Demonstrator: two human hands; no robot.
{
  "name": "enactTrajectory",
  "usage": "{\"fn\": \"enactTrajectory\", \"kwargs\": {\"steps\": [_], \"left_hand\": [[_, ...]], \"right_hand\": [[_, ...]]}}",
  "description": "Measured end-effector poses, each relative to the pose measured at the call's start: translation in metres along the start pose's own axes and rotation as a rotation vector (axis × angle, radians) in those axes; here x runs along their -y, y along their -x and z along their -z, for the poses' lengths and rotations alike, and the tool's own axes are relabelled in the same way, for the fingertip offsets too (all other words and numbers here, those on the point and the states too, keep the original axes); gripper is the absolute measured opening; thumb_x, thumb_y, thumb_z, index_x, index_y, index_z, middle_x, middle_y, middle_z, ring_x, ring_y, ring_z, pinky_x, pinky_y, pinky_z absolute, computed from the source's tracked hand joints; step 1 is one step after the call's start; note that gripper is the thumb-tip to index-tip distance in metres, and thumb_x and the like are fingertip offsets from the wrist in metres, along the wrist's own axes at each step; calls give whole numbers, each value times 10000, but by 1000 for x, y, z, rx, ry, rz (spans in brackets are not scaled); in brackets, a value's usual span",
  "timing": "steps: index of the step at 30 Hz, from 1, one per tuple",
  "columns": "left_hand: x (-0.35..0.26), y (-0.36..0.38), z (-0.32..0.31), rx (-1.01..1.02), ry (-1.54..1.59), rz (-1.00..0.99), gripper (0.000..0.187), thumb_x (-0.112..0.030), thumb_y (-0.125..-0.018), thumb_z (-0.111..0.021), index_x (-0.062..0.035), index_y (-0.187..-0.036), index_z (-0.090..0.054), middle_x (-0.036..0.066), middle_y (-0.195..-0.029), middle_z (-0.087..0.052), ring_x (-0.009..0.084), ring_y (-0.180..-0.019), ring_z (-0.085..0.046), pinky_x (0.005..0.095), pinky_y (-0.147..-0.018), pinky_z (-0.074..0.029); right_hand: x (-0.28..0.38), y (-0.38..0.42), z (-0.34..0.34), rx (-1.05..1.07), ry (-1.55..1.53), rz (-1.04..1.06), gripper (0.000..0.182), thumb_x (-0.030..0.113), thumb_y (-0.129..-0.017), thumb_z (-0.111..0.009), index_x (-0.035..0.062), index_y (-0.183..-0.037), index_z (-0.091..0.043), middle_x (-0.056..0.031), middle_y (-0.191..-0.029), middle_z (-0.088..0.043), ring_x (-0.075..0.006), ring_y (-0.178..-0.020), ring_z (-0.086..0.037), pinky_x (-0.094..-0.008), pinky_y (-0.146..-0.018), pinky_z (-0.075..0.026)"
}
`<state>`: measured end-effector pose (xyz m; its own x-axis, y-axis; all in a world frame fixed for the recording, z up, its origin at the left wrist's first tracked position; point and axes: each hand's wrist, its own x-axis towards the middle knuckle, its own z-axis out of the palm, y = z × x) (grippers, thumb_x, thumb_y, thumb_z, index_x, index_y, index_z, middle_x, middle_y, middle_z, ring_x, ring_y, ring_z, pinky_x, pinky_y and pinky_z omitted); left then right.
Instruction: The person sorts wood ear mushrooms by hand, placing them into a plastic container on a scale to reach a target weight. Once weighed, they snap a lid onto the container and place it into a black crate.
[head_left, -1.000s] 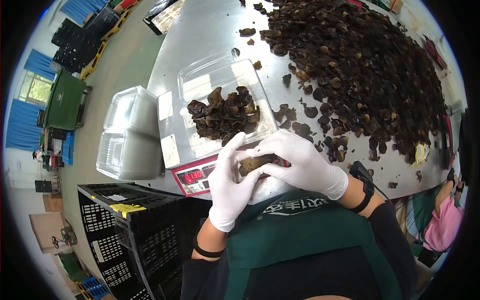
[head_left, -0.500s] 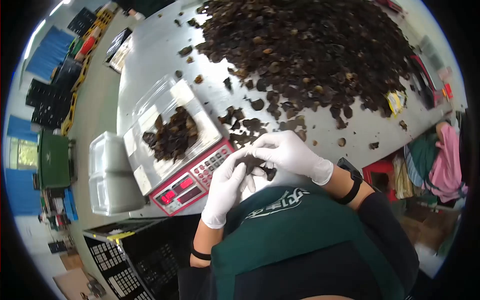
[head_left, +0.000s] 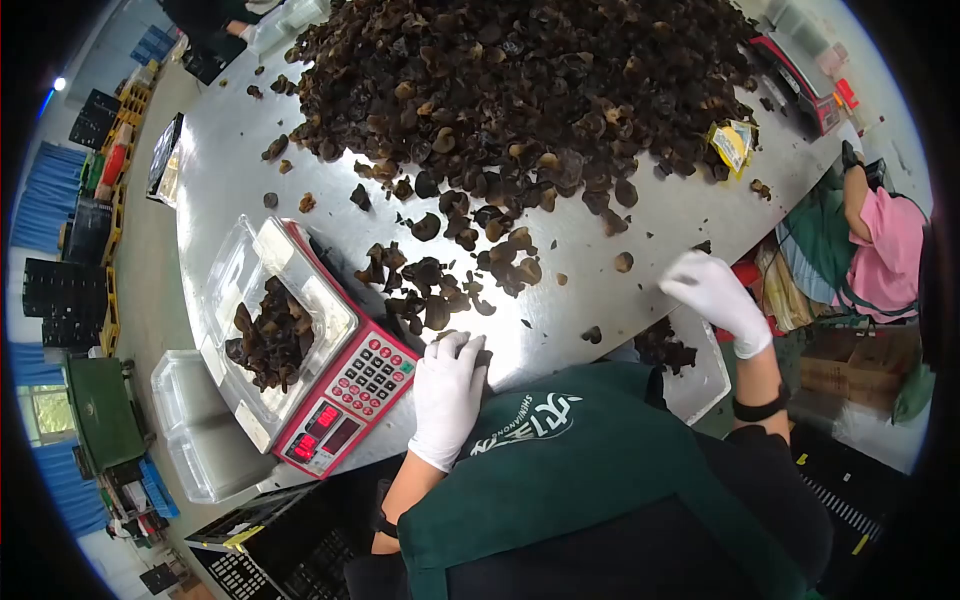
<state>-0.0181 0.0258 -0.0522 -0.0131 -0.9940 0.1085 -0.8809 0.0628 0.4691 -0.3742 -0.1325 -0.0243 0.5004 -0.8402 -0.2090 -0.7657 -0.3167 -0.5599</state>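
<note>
Head view shows the left hand (head_left: 448,395) at the near edge of the shiny table (head_left: 565,320), fingers bent and close together; I cannot tell if it grips anything. Just past its fingertips lie loose dark mushrooms (head_left: 436,307), and farther out is the big heap (head_left: 500,90). Close on its left sits a red scale (head_left: 402,355), with a see-through box (head_left: 231,250) on top holding a bunch of mushrooms (head_left: 272,338). The right hand (head_left: 715,298) is up past the table's edge, fingers curled; I cannot tell if it holds something. Just by it is a white bin (head_left: 714,385) with dark bits (head_left: 664,348) inside. Between the hands, shiny table leaves room to move around a few scraps (head_left: 592,335).
</note>
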Motion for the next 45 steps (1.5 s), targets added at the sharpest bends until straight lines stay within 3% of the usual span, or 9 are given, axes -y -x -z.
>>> {"fn": "enactTrajectory", "kwargs": {"steps": [5, 9, 13, 21, 29, 32, 37, 41, 45], "left_hand": [[5, 4, -15, 17, -44, -56, 235, -65, -814, -671, -78, -1049, -678, 78, -1024, -625, 272, -975, -590, 380, -792, -489], [4, 5, -19, 10, -46, -41, 207, -63, -813, -651, -82, -1016, -687, 72, -927, -602, 270, -897, -584, 383, -756, -492], [7, -21, -16, -83, 19, -58, 165, -49, -804, -639, -98, -958, -673, 76, -902, -578, 274, -883, -576, 392, -757, -488], [40, -163, -39, -110, -146, -60, 599, 87, -736, -602, -82, -1310, -590, 197, -1366, -551, 400, -1268, -500, 451, -1048, -453], [47, -154, -36, -79, -283, 98, 366, 13, -785, -615, -55, -1143, -580, 144, -1071, -596, 347, -999, -602, 432, -819, -526], [35, -146, -39, -62, -325, 149, 253, -67, -767, -645, -54, -1001, -552, 147, -965, -611, 351, -872, -634, 453, -706, -529], [29, -149, -26, -6, -208, 213, 247, -68, -763, -660, -22, -977, -545, 182, -932, -647, 373, -808, -655, 443, -707, -552], [21, -129, -11, -184, 244, 365, 284, -45, -831, -712, -5, -1063, -552, 184, -1029, -681, 309, -778, -698, 344, -719, -559], [10, -90, 6, -239, 1559, 359, 287, -29, -915, -627, -39, -1185, -531, 97, -1016, -621, 196, -889, -613, 284, -792, -499]], "right_hand": [[82, -88, -76, -98, -213, 332, 516, 222, -820, -755, 60, -1291, -617, -144, -1314, -583, -281, -1179, -587, -374, -1027, -461], [115, -128, -121, -147, 77, 352, 293, 197, -778, -762, 43, -1000, -648, -100, -1076, -633, -259, -1050, -607, -381, -928, -475], [83, -129, -123, -143, -324, 327, 173, 101, -768, -738, 46, -831, -587, -75, -934, -614, -251, -894, -592, -362, -798, -490], [82, -124, -95, -359, -174, 387, 367, 104, -761, -754, 83, -1119, -678, -74, -1071, -652, -278, -968, -615, -391, -871, -509], [47, -151, -89, -414, -160, 409, 225, 132, -818, -710, 96, -1039, -696, -79, -958, -622, -267, -1001, -618, -384, -842, -527], [46, -169, -45, -590, 99, 338, 415, 139, -757, -755, 117, -1163, -676, -64, -1213, -603, -260, -1043, -585, -385, -825, -523], [15, -205, -51, -560, -55, 388, 177, 53, -759, -716, 74, -926, -661, -61, -1151, -640, -263, -1044, -603, -382, -875, -527], [21, -198, -38, -610, -348, 292, 102, 51, -840, -686, 40, -925, -630, -91, -1014, -657, -248, -916, -664, -336, -826, -539], [64, -179, -37, -373, -210, 273, 366, 82, -865, -642, 131, -1227, -660, -65, -1003, -646, -231, -947, -652, -333, -832, -543]]}}
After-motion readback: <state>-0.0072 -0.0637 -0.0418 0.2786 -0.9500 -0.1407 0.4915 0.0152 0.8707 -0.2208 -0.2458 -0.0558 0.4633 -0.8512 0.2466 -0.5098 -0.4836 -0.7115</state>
